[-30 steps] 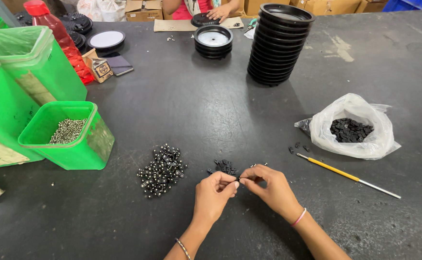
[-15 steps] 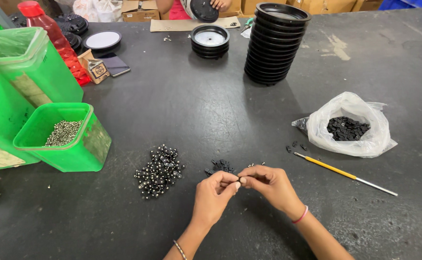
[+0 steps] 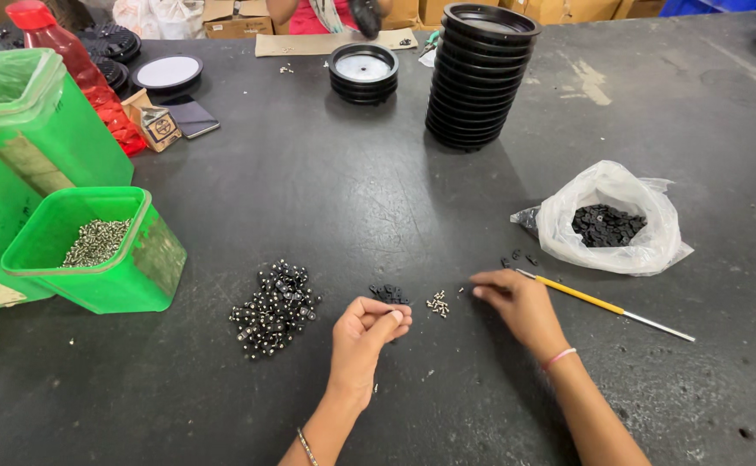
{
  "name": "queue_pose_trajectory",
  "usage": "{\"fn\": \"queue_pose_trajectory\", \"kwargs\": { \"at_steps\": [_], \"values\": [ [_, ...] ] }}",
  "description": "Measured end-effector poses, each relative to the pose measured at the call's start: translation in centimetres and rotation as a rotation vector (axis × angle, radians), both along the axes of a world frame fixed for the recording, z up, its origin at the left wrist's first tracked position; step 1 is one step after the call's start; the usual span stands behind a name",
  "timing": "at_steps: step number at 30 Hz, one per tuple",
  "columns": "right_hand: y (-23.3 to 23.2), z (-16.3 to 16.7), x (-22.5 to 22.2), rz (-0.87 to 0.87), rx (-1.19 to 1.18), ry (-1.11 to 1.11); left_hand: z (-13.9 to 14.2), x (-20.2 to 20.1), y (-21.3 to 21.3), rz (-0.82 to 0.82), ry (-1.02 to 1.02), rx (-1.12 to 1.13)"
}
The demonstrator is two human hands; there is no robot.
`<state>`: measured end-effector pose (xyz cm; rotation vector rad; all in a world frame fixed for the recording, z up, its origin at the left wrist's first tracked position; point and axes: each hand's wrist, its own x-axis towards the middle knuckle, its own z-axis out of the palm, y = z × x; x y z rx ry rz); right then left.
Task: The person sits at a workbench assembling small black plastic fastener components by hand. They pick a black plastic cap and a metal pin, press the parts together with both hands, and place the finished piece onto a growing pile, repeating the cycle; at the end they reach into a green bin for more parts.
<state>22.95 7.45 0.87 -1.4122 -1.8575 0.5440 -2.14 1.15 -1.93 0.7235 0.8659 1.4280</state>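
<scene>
My left hand (image 3: 362, 332) is curled narrow, fingertips pinched together on something too small to make out, just near the little cluster of black washers (image 3: 389, 294) on the dark surface (image 3: 326, 198). My right hand (image 3: 516, 298) lies flat and loosely open, fingers stretched left toward the few small silver screws (image 3: 437, 303) lying between my hands; it holds nothing that I can see. Left of my hands sits the pile of assembled pieces (image 3: 275, 307), and farther left the green tub (image 3: 93, 250) of screws. The plastic bag (image 3: 613, 226) of black parts and a yellow-handled tool (image 3: 602, 304) lie to my right. I judge I am between pieces, fetching a fresh screw: the next move calls for a fine pinch on one screw without scattering the others.
</scene>
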Motion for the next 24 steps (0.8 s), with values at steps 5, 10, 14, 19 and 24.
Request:
{"fn": "queue_pose_trajectory", "kwargs": {
  "at_steps": [5,10,14,19,24],
  "values": [
    [0.1,-1.0,-0.8,-0.001,-0.015,-0.115,0.2,0.1,-0.1,-0.033,0.065,-0.019],
    [0.6,-1.5,-1.1,0.033,0.022,-0.126,-0.3,0.3,0.0,-0.063,0.100,-0.015],
    [0.6,-1.5,-1.4,0.042,0.082,-0.140,-0.6,0.3,0.0,-0.063,0.147,-0.031],
    [-0.9,-0.4,-3.0,0.014,-0.017,-0.093,-0.9,0.5,0.1,-0.041,0.172,-0.069],
    [-3.0,1.1,-5.7,0.170,-0.002,0.142,-0.7,0.6,0.2,0.018,0.196,-0.084]
  ]
}}
